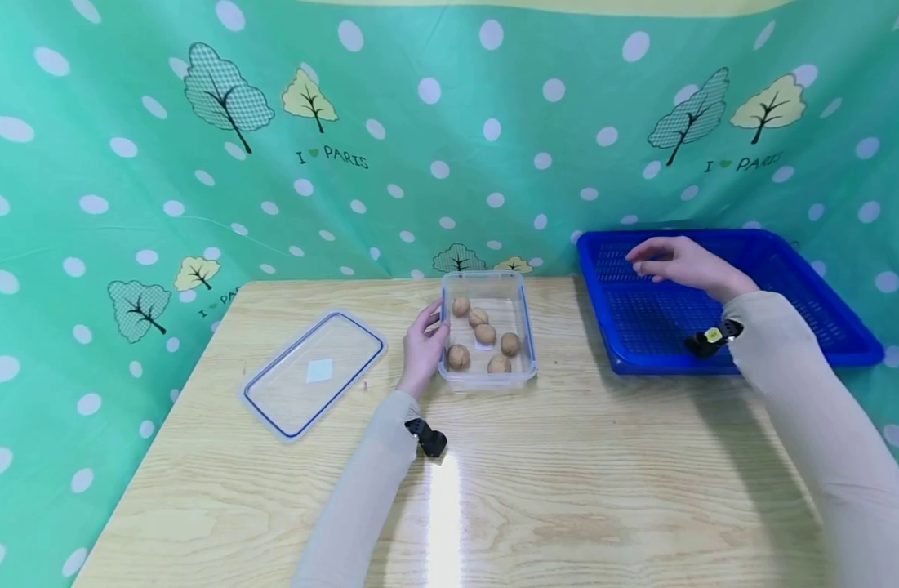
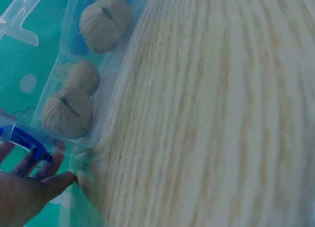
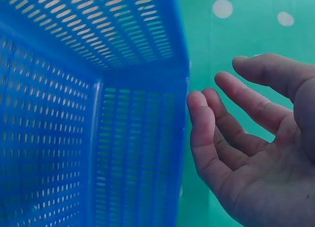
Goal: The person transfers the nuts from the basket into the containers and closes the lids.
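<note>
Head view: at the back and down both sides, green cloth (image 1: 493,155) with white dots and printed trees. In front of it, a pale wooden table (image 1: 567,490) with a bright streak of light on the near part. At the right, a blue basket (image 1: 636,322) with slotted walls. Over the table from the near side, two pale sleeves (image 1: 361,498). At the left, flat on the wood and set at a slant, a clear lid (image 1: 280,408) with a blue line round the edge. Near the table's far edge, between lid and basket and apart from both, a clear box (image 1: 478,380), upright and uncovered. At the box's left wall, from outside, the left hand (image 1: 422,347), fingers slightly bent and a little spread, thumb apart. In the air above the basket's left part, the right hand (image 1: 687,263), fingers loosely curved with gaps between, pinching nothing. At each wrist, a small black camera (image 1: 425,438). Inside the box, on its floor, six brown walnuts (image 1: 485,334), two of them touching near the middle. On the lid, a pale square label (image 1: 319,370)
</note>
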### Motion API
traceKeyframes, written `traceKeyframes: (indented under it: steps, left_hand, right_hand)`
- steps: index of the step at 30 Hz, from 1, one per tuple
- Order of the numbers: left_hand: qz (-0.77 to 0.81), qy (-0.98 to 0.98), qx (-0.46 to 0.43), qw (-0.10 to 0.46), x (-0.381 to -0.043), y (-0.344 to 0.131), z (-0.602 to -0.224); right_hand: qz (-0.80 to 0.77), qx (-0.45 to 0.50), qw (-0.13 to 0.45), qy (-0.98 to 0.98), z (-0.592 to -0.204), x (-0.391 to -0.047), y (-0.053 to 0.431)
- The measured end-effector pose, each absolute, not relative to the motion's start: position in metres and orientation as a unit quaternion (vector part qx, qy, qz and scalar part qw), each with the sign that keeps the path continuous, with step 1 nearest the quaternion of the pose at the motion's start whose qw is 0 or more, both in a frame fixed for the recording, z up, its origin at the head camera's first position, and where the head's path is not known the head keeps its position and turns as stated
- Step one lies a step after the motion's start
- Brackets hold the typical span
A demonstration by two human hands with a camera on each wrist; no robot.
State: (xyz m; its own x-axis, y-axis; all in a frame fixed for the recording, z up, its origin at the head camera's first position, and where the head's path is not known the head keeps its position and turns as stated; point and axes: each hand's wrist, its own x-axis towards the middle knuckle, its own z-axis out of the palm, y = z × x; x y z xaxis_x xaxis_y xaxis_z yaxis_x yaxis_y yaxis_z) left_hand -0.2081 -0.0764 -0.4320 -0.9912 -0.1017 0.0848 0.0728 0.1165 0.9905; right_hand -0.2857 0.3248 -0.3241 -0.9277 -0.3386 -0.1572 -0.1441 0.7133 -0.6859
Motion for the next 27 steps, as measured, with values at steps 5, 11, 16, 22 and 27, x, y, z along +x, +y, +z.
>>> traceKeyframes:
  steps: [5, 11, 16, 22, 27]
  left_hand:
    - [-0.662, -0.745, 0.024, 0.079, -0.221, -0.076, -0.454]
    - [-0.664, -0.742, 0.024, 0.084, -0.224, -0.077, -0.46]
    - [-0.665, -0.742, 0.026, 0.081, -0.224, -0.077, -0.46]
    - [-0.664, -0.743, 0.026, 0.085, -0.224, -0.078, -0.46]
    - [-0.663, -0.743, 0.023, 0.089, -0.223, -0.078, -0.459]
  right_hand:
    - [-0.35, -0.128, 0.133, 0.919, -0.332, -0.289, 0.331]
    - [-0.351, -0.119, 0.128, 0.92, -0.339, -0.294, 0.345]
    - [-0.361, -0.109, 0.134, 0.916, -0.342, -0.297, 0.356]
    - [-0.367, -0.093, 0.139, 0.915, -0.346, -0.301, 0.369]
    - [-0.366, -0.083, 0.145, 0.915, -0.352, -0.303, 0.383]
